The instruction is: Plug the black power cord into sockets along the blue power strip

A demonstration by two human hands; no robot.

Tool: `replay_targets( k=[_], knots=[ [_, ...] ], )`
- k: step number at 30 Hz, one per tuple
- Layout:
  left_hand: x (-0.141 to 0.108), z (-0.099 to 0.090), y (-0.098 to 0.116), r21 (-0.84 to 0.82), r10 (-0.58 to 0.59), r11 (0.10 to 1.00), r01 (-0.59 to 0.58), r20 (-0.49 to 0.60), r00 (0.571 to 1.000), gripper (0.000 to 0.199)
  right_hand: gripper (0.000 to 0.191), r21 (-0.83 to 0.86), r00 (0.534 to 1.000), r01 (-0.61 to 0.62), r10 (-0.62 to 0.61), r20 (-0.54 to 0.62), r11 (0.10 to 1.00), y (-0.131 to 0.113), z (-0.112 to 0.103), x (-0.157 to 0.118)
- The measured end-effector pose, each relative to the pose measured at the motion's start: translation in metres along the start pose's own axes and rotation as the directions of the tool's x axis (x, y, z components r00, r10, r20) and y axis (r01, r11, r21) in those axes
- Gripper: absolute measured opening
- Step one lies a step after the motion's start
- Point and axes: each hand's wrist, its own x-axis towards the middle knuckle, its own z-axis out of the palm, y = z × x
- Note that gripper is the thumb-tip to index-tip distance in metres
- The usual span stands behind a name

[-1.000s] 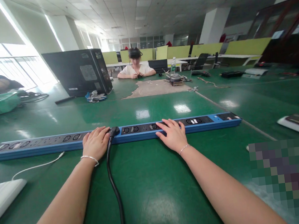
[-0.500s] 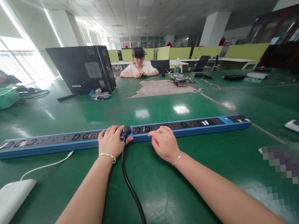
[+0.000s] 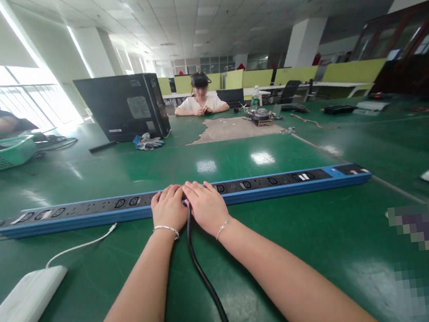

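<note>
A long blue and black power strip lies across the green table in front of me, its sockets facing up. My left hand is closed over the strip near its middle, fingers bent over the far edge. Right beside it, my right hand is closed over the spot where a black power cord meets the strip. The cord's plug is hidden beneath my hands. From there the cord runs down toward me between my forearms.
At left lies a white block-shaped device with a thin white cable. Farther back stand a black computer case, gloves and a green basket. A person sits across the table; another is at far left.
My right hand has moved left from above the strip onto the plug, next to my left hand. The plug was visible earlier. The whole view has shifted slightly.
</note>
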Motion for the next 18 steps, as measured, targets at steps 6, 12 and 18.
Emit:
replay_targets(
  k=[6,12,18],
  knots=[
    [0.0,0.0034,-0.0016,0.0,0.021,1.0,-0.021,-0.028,0.999,0.037,0.04,0.004,1.0,0.008,-0.008,-0.029,1.0,-0.001,0.0026,-0.0044],
    [0.0003,0.0039,-0.0014,-0.009,0.0,1.0,0.0,-0.019,1.0,0.038,0.039,-0.021,1.0,0.009,-0.009,-0.029,1.0,-0.0003,0.004,-0.0023],
    [0.0,0.0051,-0.0015,-0.025,0.009,1.0,-0.01,-0.032,0.999,0.038,0.038,0.042,0.999,-0.013,0.015,-0.044,0.999,0.0002,0.007,-0.0035]
  ],
)
